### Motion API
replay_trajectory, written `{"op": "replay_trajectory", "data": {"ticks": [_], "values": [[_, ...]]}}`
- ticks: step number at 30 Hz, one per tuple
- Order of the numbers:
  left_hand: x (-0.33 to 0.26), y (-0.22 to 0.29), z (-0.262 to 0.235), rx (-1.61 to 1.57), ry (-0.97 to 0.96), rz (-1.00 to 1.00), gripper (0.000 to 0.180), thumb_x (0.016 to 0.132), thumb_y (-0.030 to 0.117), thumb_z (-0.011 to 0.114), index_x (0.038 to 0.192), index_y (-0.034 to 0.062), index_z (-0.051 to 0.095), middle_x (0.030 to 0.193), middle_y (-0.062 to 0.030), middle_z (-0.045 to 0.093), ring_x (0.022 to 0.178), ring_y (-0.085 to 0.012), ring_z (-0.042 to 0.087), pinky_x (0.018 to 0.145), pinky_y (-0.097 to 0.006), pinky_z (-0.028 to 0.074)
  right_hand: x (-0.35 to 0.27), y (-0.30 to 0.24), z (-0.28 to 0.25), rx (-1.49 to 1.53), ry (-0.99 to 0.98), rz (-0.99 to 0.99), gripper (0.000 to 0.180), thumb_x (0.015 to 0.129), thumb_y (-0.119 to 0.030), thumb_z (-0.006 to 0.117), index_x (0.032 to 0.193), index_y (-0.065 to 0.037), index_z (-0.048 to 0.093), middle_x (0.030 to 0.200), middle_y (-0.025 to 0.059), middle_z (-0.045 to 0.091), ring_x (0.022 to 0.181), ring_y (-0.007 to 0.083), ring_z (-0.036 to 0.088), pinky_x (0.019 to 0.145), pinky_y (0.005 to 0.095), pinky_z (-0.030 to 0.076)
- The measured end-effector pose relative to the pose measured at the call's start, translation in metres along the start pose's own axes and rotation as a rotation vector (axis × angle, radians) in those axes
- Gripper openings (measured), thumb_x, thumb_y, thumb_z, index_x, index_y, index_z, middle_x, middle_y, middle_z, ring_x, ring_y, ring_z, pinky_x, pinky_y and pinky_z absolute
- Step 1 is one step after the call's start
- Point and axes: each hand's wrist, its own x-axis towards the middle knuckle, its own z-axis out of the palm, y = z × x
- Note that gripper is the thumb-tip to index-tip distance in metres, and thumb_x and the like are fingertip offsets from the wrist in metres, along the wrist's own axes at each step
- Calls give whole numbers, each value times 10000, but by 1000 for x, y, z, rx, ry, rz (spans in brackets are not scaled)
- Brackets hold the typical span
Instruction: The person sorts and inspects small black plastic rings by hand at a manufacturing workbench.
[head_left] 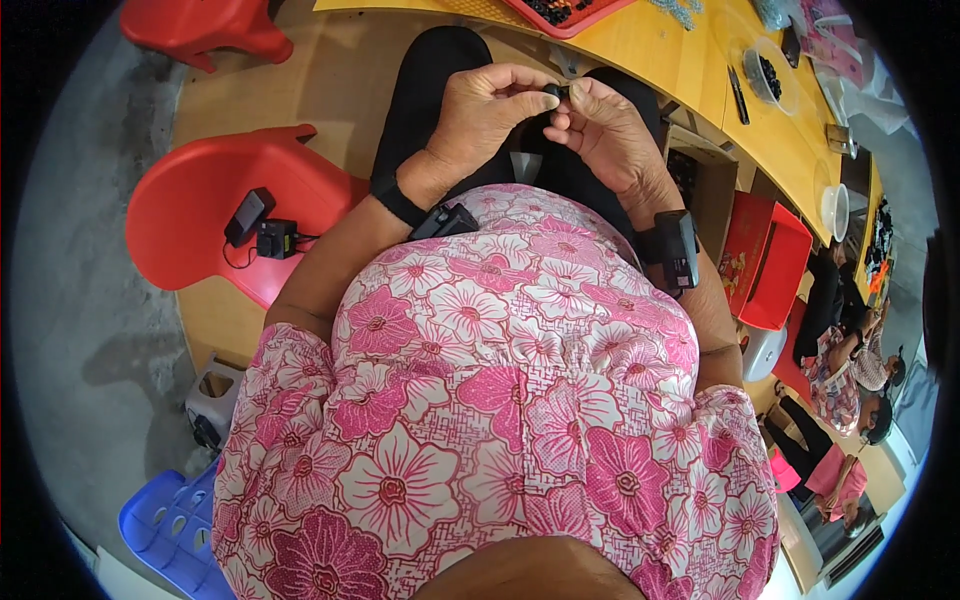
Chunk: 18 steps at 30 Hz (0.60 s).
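Small black part (553, 92) pinched btwn fingertips of left hand (490, 110) & right hand (610, 130), both closed on it over lap, below tabletop (690, 70) edge; seemingly mid-assembly, not yet set down w/ black bits in red tray (565, 14).

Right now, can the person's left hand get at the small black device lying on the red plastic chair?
Probably yes. The left hand pinches a small black part together with the right hand, so it must let go first. The black device lies uncovered on the red plastic chair, at the person's left side.
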Motion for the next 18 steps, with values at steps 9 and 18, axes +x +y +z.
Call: {"op": "replay_trajectory", "data": {"ticks": [9,18], "values": [[2,-9,-3,101,30,107,168,814,55,681,973,0,665,890,-22,614,824,-91,594,738,-217,481,-1,-2,-1,-25,-50,112,294,902,-292,596,930,-2,632,832,73,645,694,126,624,732,325,569],[1,-6,-6,152,-34,105,155,801,72,695,942,11,675,891,-20,605,819,-88,588,741,-213,478,1,-10,-9,-133,-121,105,299,883,-294,623,947,-3,647,814,63,654,665,109,616,723,319,562]]}}
